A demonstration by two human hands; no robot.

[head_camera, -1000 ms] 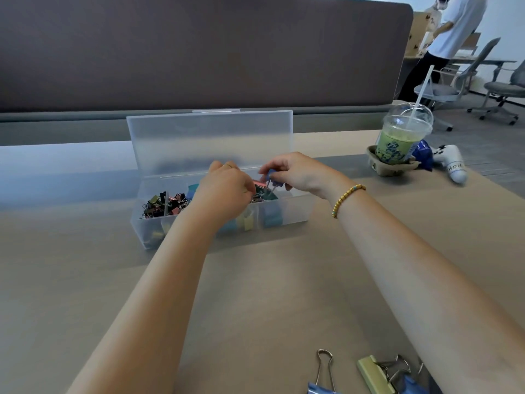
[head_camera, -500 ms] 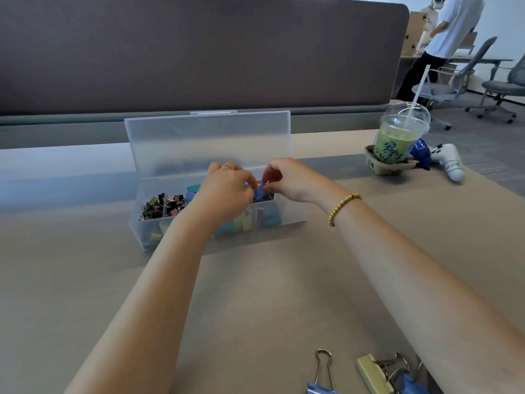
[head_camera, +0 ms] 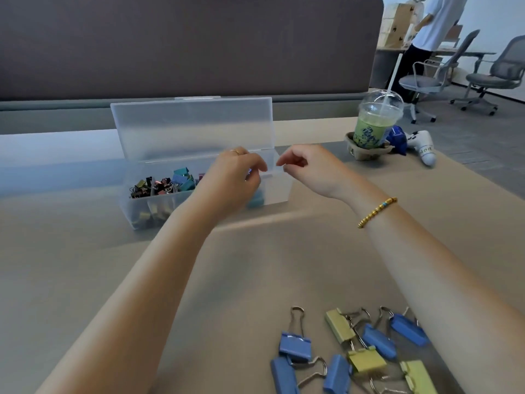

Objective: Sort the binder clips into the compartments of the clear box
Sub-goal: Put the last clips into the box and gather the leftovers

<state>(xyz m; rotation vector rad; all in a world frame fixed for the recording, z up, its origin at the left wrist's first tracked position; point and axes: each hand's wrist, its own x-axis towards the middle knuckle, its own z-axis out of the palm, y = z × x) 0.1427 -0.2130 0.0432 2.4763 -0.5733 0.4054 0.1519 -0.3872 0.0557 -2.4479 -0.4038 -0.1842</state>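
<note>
Clear box mid-bench, long axis left-right, lid upright at the back. Left hand over its right half, fingers curled; can't tell if it grips anything. Right hand just off the right end, loosely curled, holding nothing. Loose binder clips at near edge; bare bench between.

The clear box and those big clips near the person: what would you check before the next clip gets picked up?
1. Clear box lid open: ok.
2. Right hand free for a clip: ok, fingers loosely curled, nothing seen in them.
3. Left hand free: cannot tell, a bit of blue shows at its fingertips, blurred.
4. Clips left to sort: ok, blue clips and yellow clips lie on the table.
5. Room in the box's right end: cannot tell, left hand hides it.
6. Drink cup out of the way: ok.
</note>
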